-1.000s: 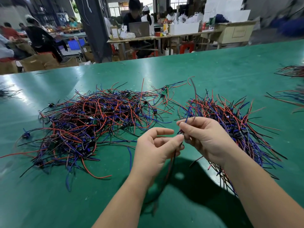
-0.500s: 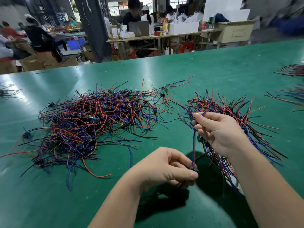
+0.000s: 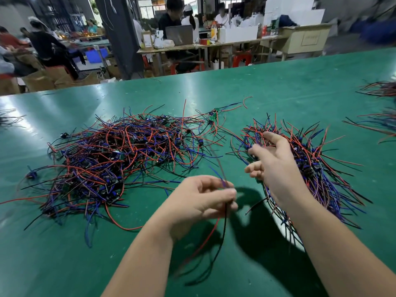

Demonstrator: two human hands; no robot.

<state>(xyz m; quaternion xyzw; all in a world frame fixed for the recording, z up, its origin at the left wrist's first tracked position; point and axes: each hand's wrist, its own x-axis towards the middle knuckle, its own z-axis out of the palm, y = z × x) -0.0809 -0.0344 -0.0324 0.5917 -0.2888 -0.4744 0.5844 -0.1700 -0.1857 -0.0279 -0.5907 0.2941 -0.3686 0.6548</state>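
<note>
Tabletop (image 3: 278,93): wires (image 3: 224,228) apparently dangle below left grip (image 3: 199,201)

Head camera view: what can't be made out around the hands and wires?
All in the head view:
- held wires in the left hand: motion-blurred; its grip hides their middle.
- right hand: blurred; grip unclear.
- right pile: near side hidden by the right forearm.
- far-right wires: cut by the frame edge.

Left hand (image 3: 201,200) low and centre, palm turned inward, thumb and fingertips curled into a pinch on thin wires (image 3: 225,219). Right hand (image 3: 276,166) higher and further out, fingers loose and slightly spread, thumb up, gripping nothing, motion-blurred. Both forearms bare, entering from the bottom edge, hands near but apart
</note>
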